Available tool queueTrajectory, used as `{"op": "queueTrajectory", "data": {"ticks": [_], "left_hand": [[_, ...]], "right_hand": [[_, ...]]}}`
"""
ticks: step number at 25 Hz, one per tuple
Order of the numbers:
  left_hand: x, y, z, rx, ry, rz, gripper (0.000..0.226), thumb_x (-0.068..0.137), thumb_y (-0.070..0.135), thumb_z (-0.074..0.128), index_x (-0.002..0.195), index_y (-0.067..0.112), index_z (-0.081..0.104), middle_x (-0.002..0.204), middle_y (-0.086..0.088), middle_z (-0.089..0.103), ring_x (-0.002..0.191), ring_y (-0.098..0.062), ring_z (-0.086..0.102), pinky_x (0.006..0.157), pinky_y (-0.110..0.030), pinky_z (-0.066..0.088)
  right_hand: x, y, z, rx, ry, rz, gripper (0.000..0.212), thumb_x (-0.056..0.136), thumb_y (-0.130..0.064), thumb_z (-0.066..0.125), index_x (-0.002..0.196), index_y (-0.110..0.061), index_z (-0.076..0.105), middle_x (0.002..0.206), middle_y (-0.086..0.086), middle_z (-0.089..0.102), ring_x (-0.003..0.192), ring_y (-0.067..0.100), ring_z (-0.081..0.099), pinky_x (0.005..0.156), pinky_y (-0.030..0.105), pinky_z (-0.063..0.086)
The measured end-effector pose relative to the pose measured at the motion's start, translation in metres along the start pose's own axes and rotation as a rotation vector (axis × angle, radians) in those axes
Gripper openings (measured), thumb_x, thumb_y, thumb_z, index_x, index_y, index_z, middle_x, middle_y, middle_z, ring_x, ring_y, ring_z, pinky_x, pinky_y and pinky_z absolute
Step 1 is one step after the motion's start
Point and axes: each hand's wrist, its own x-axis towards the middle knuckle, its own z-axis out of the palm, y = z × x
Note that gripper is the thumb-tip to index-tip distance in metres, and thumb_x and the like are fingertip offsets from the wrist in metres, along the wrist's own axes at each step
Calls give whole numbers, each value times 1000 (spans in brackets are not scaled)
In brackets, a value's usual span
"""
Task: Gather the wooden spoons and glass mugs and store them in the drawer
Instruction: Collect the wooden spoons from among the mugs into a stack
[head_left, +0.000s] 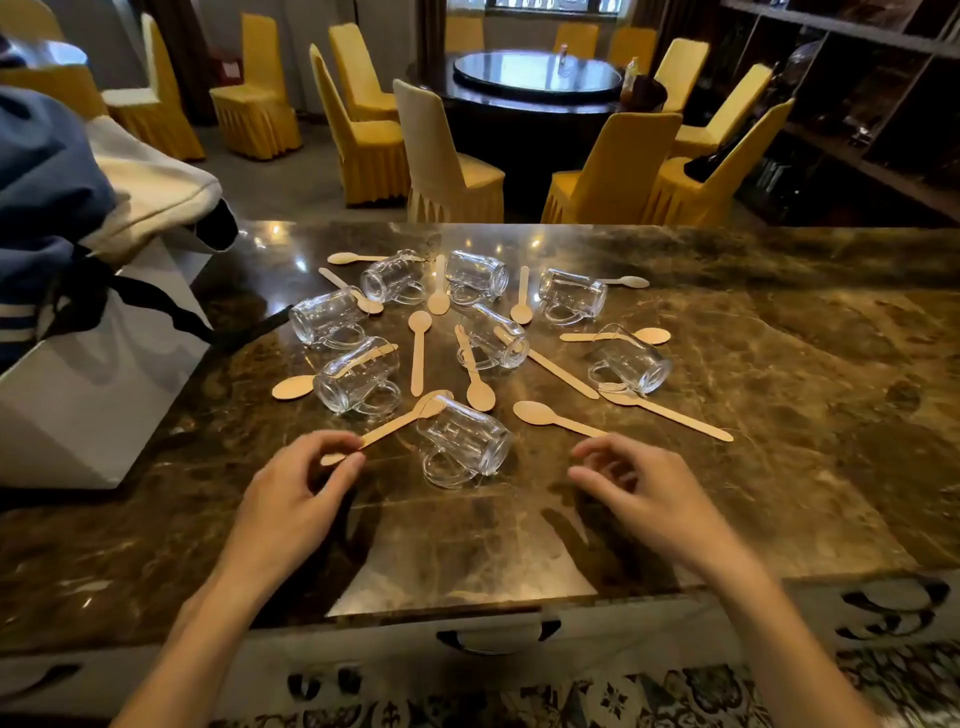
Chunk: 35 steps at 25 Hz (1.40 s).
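Several glass mugs lie on their sides on the brown marble counter (779, 364), with several wooden spoons scattered among them. The nearest mug (464, 440) lies between my two hands. My left hand (304, 480) pinches the handle end of a wooden spoon (402, 422) between thumb and forefinger; that spoon's bowl rests against the nearest mug. My right hand (641, 486) hovers with curled, parted fingers just short of the handle of another spoon (550, 418) and holds nothing. A drawer front with a dark handle (497, 636) sits shut below the counter's near edge.
A white paper bag with a dark ribbon (104, 374) stands on the counter's left end, with blue and cream cloth (57, 182) above it. Beyond the counter are yellow-covered chairs (613, 166) around a round dark table (535, 78). Dark shelves (857, 104) fill the right.
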Motion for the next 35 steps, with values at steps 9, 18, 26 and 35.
{"op": "queueTrajectory", "data": {"ticks": [9,18,26,35], "left_hand": [[38,-18,38,429,187,44,30,89,35,58,116,24,65,116,-1,61,107,-20,52,90,-37,42],[41,-12,37,462,172,21,23,88,36,60,106,24,67,109,-1,65,103,-22,53,86,-41,43],[38,4,19,259,174,-70,13,86,31,64,98,30,69,92,7,69,82,-10,57,70,-32,47],[30,76,15,-2,-29,27,7,81,29,69,87,33,71,81,15,68,74,-2,60,68,-24,47]], "right_hand": [[56,34,29,-272,306,-43,26,81,-34,70,104,-24,68,102,-5,63,101,14,53,85,30,43],[63,35,36,-297,302,0,21,86,-33,63,105,-25,70,100,-4,66,97,18,52,76,29,32],[60,30,29,-217,288,-13,17,87,-27,63,102,-24,70,97,-4,64,95,16,54,83,34,41],[26,-2,-11,-154,420,-330,19,81,-23,69,99,-17,72,97,-1,66,92,18,59,83,38,41]]}}
